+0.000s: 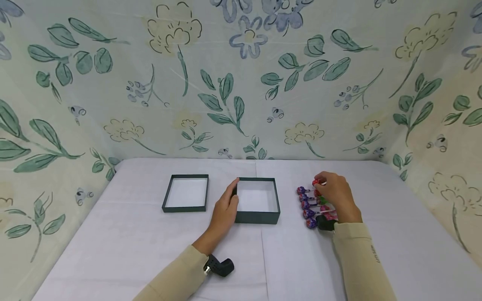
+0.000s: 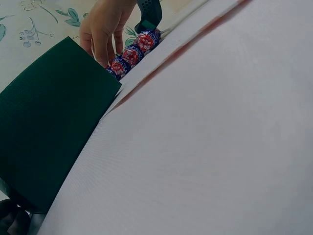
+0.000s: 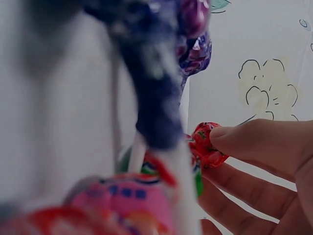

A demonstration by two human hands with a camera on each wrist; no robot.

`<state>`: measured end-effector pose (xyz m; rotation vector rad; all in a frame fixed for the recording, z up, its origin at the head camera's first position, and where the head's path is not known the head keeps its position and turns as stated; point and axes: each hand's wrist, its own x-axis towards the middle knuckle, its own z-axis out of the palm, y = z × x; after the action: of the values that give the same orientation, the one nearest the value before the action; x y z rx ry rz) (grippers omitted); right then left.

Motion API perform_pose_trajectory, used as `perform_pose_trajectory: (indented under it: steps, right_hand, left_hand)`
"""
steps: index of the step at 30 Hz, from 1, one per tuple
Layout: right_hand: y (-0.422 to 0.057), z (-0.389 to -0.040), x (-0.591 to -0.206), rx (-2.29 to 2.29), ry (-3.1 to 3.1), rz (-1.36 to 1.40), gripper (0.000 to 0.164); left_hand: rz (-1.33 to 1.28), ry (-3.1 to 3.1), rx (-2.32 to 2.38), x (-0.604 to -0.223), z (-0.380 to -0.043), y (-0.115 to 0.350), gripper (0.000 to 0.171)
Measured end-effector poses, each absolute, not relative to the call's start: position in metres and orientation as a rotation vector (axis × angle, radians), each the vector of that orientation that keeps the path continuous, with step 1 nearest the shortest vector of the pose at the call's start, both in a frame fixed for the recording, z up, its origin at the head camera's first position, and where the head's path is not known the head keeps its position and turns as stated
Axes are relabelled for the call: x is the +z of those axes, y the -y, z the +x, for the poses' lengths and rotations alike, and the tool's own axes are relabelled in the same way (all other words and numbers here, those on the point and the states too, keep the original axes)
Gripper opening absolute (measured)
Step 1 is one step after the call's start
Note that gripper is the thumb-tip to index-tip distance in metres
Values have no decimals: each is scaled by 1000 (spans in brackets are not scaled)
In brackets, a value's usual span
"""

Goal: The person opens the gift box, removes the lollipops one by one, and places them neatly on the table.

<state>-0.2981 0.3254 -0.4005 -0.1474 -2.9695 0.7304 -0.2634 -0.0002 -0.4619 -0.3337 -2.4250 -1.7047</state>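
My right hand [image 1: 335,192] pinches a red-wrapped lollipop [image 1: 315,182] between thumb and fingers, at the far end of a group of lollipops. In the right wrist view, the thumb presses on that red lollipop's head [image 3: 210,144]. Several purple-blue lollipops [image 1: 307,213] lie in a column with their sticks pointing right; pink ones [image 1: 329,212] and a green wrapper [image 1: 321,200] show partly under the hand. My left hand [image 1: 225,207] rests against the left side of a dark green box [image 1: 257,218], which stands open with a white inside.
Left of the box lies its shallow lid [image 1: 184,209], white inside facing up. A white cloth [image 1: 150,259] covers the table. Behind it hangs a floral curtain [image 1: 248,104]. Each wrist carries a black camera [image 1: 222,266].
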Motion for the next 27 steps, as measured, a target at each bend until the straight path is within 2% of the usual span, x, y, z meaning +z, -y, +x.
perform_pose_trajectory:
  steps: [21, 27]
  right_hand:
    - [-328, -299, -404, 693, 2984, -82, 24]
    - [-328, -299, -404, 680, 3011, -84, 27]
  left_hand:
    - [-354, 2418, -1707, -463, -263, 0, 48]
    - [-340, 2428, -1684, -464, -264, -1, 49]
